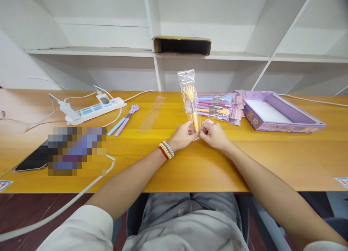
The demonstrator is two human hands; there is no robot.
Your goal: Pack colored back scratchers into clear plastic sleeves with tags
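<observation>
A yellow back scratcher [193,115] with a hand-shaped head stands nearly upright inside a clear plastic bag [186,77]. My left hand [186,135] is closed around the lower left of the bag, by the handle's end. On the other side, my right hand [213,135] pinches the bag's bottom edge with thumb and forefinger. Behind my right hand lies a small pink card [207,121]. Several bagged back scratchers [214,107] in purple, blue, pink and yellow lie in a pile just beyond, their pink header cards pointing right.
A purple display box [285,126] sits at the right. Two unbagged back scratchers [123,122], a strip of clear tape [152,114] and a white power strip [95,111] with cords are on the left. A black phone [32,159] lies near a blurred patch. A cardboard box [182,46] rests on the shelf.
</observation>
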